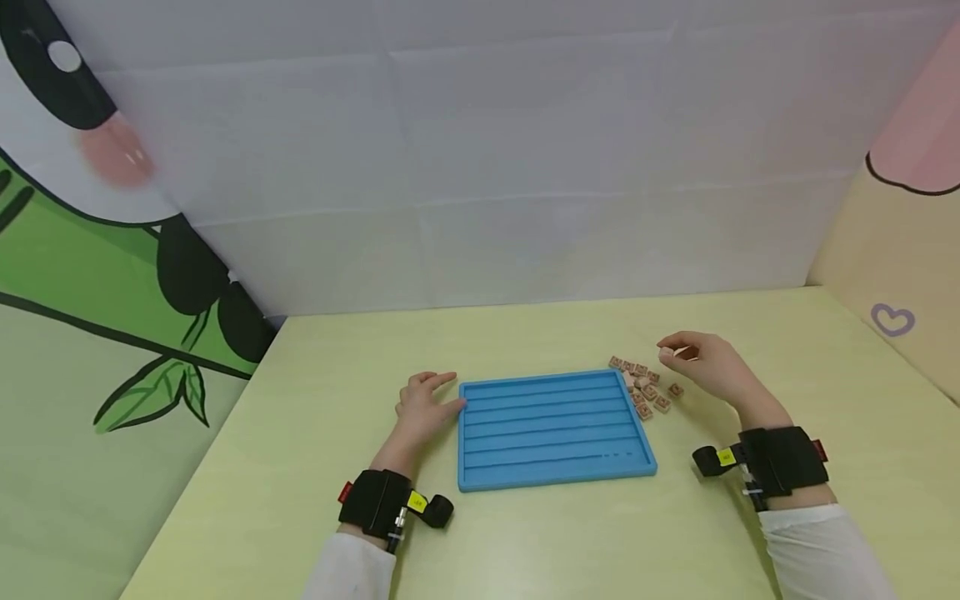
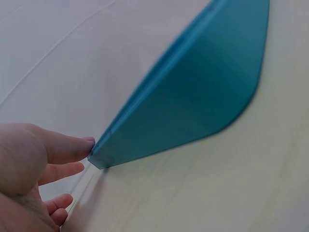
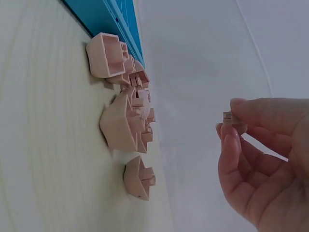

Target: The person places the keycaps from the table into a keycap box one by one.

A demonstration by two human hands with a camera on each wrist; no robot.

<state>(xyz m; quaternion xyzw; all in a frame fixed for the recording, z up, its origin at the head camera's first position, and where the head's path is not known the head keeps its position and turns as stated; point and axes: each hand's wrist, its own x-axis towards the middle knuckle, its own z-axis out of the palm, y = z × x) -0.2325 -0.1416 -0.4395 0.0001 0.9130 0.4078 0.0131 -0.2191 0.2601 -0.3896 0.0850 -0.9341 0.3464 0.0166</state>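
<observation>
A blue ridged tray point(image 1: 555, 433) lies flat on the table, its several long rows bare. Against its left edge rests the thumb of my left hand point(image 1: 426, 410), the other fingers loosely extended; the left wrist view shows the thumb tip touching the tray's rim point(image 2: 145, 130). My right hand point(image 1: 711, 365) is raised over the table, right of the tray. Between thumb and fingertips it pinches a small pinkish keycap point(image 3: 227, 118), partly hidden by the fingers. Loose keycaps point(image 1: 649, 392) lie by the tray's right edge, several showing hollow undersides with stems in the right wrist view.
The pale yellow table point(image 1: 555, 542) meets a light grey sheet point(image 1: 525, 183) at its back edge. Printed cartoon panels stand at left and right. Each wrist carries a black strap point(image 1: 783, 460) with a camera.
</observation>
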